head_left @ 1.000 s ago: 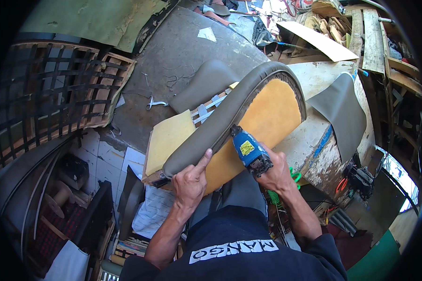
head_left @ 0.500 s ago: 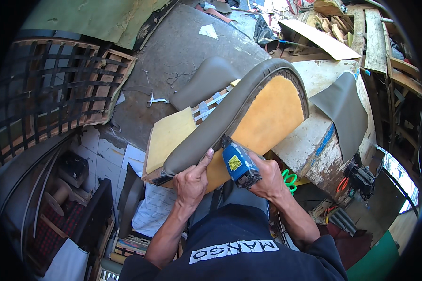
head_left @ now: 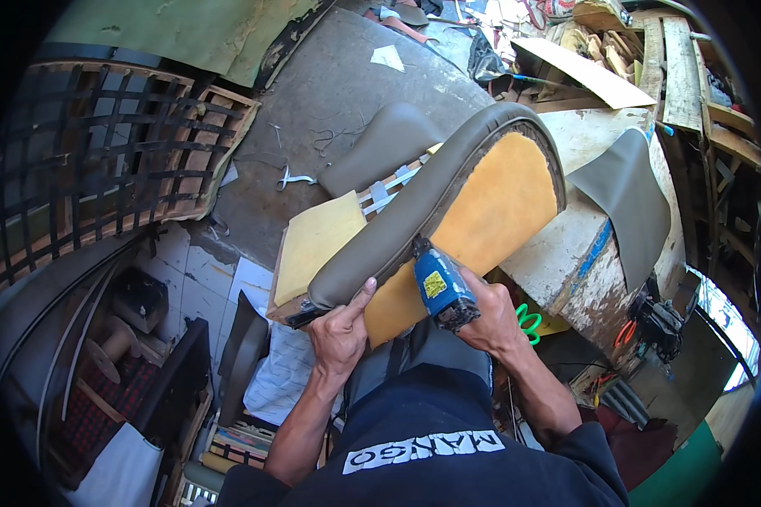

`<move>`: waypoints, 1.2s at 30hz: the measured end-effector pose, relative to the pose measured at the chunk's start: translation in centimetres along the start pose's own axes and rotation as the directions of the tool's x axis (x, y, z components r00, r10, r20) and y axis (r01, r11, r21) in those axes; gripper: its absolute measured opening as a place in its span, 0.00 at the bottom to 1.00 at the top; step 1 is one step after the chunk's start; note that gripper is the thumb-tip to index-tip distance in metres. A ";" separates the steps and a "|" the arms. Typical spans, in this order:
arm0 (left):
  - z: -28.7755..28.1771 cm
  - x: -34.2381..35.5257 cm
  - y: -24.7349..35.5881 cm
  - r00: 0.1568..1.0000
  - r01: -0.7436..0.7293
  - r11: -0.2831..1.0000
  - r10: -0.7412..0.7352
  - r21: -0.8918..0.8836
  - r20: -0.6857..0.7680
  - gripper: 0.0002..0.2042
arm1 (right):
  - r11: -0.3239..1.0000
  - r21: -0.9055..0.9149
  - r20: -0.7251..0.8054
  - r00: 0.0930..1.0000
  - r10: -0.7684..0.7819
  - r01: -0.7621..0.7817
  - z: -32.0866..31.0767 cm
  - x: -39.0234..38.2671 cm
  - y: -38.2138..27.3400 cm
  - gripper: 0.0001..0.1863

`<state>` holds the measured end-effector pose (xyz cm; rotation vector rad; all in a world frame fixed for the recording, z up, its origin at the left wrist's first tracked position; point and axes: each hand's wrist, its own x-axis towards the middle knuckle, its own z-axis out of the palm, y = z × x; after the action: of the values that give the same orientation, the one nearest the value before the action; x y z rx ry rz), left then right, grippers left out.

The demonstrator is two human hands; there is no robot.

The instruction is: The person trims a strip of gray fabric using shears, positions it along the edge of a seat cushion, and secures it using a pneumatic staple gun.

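A padded sofa arm [head_left: 423, 207] slants across in front of me, its rolled rim covered in grey-brown leatherette. A yellow-orange panel [head_left: 499, 190] fills its inner side. My right hand [head_left: 492, 319] is wrapped round a blue staple gun [head_left: 445, 289], whose dark nose touches the seam between the rim and the panel. At the sofa arm's lower end, my left hand [head_left: 340, 336] grips the edge, fingers curled and one digit pressed along the leatherette. Yellow foam [head_left: 325, 241] on a wooden frame lies just beyond.
A worn white bench [head_left: 566, 262] stands to the right, with a loose piece of leatherette [head_left: 626, 207] draped over it. A green coiled hose [head_left: 527, 323] hangs by my right hand. A strapped wooden frame [head_left: 84, 160] leans at left. Wood scraps [head_left: 621, 59] are piled at far right.
The staple gun's nose sits slightly lower along the seam. My left hand has slid a little toward the sofa arm's lower end. The whole view has shifted slightly.
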<state>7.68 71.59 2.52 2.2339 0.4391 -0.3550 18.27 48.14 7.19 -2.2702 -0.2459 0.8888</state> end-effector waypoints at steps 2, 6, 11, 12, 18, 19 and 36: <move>0.0 -0.1 -0.6 0.999 -0.035 0.997 0.033 -0.071 -0.029 0.23 | 0.999 0.047 -0.015 1.000 -0.021 0.022 0.3 -0.3 -0.2 0.32; 0.2 0.1 -1.1 0.995 -0.095 0.979 0.087 -0.179 -0.053 0.24 | 0.994 0.087 -0.024 0.998 -0.062 0.064 0.9 -1.0 -0.4 0.32; 0.0 0.1 -1.2 0.994 -0.103 0.971 0.095 -0.214 -0.047 0.24 | 0.996 0.074 0.052 0.998 -0.046 0.042 2.0 -1.5 -0.6 0.32; 0.1 0.1 -1.3 0.997 -0.079 0.974 0.077 -0.211 -0.019 0.23 | 0.997 0.074 0.041 0.999 -0.034 0.031 2.1 -1.6 -0.6 0.32; 0.1 0.5 -1.6 0.994 -0.090 0.929 0.063 -0.358 -0.088 0.19 | 0.990 0.140 0.021 1.000 -0.008 0.005 2.4 -1.7 -1.0 0.31; 0.0 0.5 -1.7 0.992 -0.108 0.928 0.075 -0.358 -0.106 0.19 | 0.988 0.151 0.014 1.000 -0.010 0.008 2.5 -1.6 -1.1 0.31; -1.7 -0.3 -2.3 0.992 0.077 0.948 -0.103 -0.310 -0.069 0.14 | 0.991 0.122 -0.007 0.998 0.058 -0.057 3.3 -0.8 -2.4 0.26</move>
<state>6.64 74.21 2.18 1.9338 0.6007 -0.2221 15.68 51.37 7.37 -2.1776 -0.1185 0.8961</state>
